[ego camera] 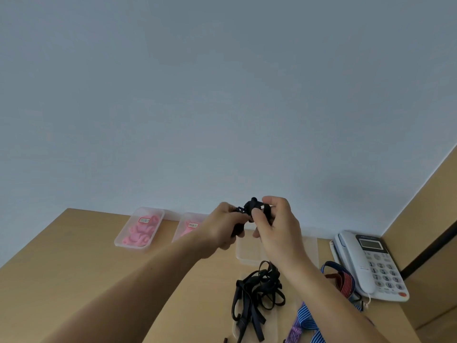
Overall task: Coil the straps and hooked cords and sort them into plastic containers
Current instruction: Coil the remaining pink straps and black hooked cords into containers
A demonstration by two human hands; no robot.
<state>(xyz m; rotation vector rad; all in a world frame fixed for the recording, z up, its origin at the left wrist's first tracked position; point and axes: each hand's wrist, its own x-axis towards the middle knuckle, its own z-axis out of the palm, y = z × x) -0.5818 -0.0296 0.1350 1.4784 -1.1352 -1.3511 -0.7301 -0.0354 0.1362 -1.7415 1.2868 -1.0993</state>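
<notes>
Both hands are working raised over the far part of the table (74, 256).

- The left hand (222, 227) is gripping one side of a black cord (252, 206), with its fingers curled round it.
- The right hand (277, 226) is pinching the other side, thumb and fingers closed on the bundle.
- The cord is hanging in the air between the two hands, bunched into a small tight coil. A short dark tail is showing just below the left fingers.

Done so far, as it is appearing:
- The far-left container (139, 230) is holding pink coiled pieces and is looking well filled.
- The second container (188, 227), just right of it, is also showing pink. The left hand is hiding much of it.

Left to do:
- A clear container (243, 256) is sitting under the hands. The part in view is looking empty; the right forearm is covering the rest.
- A loose black pile (257, 293) is lying uncoiled at the near side.
- A blue striped strap (306, 318) and a purple piece (294, 332) are lying at the near right edge.
- A red striped cord (343, 280) is lying beside the telephone (373, 263).

Judgement: the pink lot is looking sorted and the black lot is only starting. The striped pieces are untouched, so well over half of the remaining heap is waiting.
</notes>
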